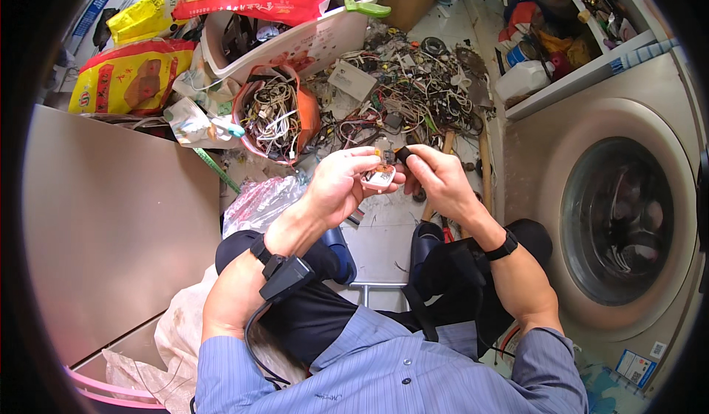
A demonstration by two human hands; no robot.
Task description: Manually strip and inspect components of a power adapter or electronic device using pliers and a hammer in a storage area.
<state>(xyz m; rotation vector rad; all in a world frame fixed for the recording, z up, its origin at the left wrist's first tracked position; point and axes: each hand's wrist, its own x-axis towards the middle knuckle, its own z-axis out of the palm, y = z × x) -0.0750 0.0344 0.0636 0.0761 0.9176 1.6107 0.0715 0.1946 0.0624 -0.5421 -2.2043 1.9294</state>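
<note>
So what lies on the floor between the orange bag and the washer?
In the head view, a heap of tangled cables fills most of the stretch from the orange bag, with wooden sticks nearer the washer.

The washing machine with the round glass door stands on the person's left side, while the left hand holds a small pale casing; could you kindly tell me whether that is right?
Not quite: the head view shows the washing machine on the right side, not the left. The left hand does hold a small pale casing.
</note>
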